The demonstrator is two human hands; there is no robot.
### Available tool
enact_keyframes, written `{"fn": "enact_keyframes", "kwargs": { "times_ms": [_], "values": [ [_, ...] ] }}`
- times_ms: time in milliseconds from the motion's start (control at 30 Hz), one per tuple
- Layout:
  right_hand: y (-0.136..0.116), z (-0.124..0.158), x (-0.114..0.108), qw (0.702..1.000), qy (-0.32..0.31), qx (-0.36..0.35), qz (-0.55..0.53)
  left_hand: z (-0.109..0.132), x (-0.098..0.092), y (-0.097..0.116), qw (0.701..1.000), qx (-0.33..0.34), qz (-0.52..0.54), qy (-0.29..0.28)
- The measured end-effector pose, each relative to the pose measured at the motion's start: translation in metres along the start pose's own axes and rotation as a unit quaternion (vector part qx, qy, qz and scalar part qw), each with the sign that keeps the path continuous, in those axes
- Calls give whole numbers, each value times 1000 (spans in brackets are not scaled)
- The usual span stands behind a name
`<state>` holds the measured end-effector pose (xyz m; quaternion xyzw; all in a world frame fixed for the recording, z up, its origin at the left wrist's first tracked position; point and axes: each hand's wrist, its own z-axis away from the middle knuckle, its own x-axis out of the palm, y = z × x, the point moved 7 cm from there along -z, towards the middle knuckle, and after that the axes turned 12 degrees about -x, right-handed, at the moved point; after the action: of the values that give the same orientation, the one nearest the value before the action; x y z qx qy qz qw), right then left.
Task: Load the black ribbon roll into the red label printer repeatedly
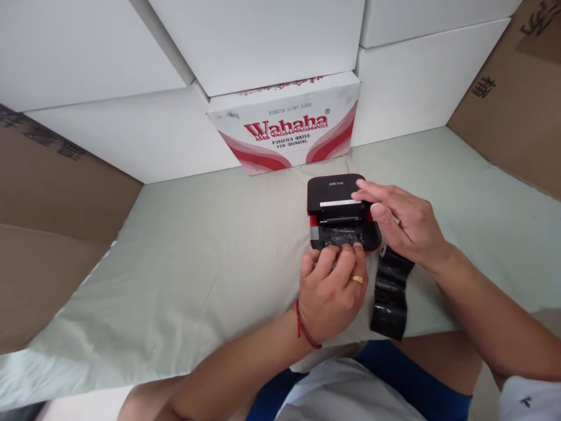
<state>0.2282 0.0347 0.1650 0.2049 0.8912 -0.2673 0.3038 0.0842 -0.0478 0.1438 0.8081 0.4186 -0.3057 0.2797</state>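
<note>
A small black and red case [333, 192] lies on the cloth with its lid raised, a white strip along the lid's lower edge. Clear, shiny plastic [344, 235] shows in its lower part. My left hand [335, 286], with a ring and a red cord at the wrist, bends its fingers over the case's near edge; what the fingertips grip is hidden. My right hand [405, 225] has its fingers stretched out at the right side of the lid, the thumb apart. Below it lies a crumpled black glossy strip [390, 298].
A pale green cloth [210, 251] covers the surface. Behind the case stands a Wahaha water carton [289, 126] against large white boxes [280, 41]. Brown cardboard [56, 234] rises on the left, and another brown panel [512, 105] on the right.
</note>
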Motion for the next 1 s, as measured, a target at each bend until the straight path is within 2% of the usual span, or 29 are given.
{"fn": "enact_keyframes", "kwargs": {
  "times_ms": [167,367,500,733,800,900,1000],
  "values": [
    [-2,10,9,999,27,-10,32,0,3,0,1000,9,3,-5],
    [-10,11,19,997,-19,-73,23,0,4,-2,1000,16,11,-4],
    [-12,13,22,998,-26,-58,23,2,6,-4,999,12,30,-15],
    [-21,8,25,996,-51,-56,52,0,6,-6,999,16,39,1],
    [-19,10,26,997,-38,-51,50,-3,6,-7,999,15,44,3],
    [-16,16,27,997,15,-65,44,-9,-1,-14,995,0,104,10],
    [-17,23,27,991,70,-103,39,-15,-11,-38,976,-65,201,44]
  ]
}}
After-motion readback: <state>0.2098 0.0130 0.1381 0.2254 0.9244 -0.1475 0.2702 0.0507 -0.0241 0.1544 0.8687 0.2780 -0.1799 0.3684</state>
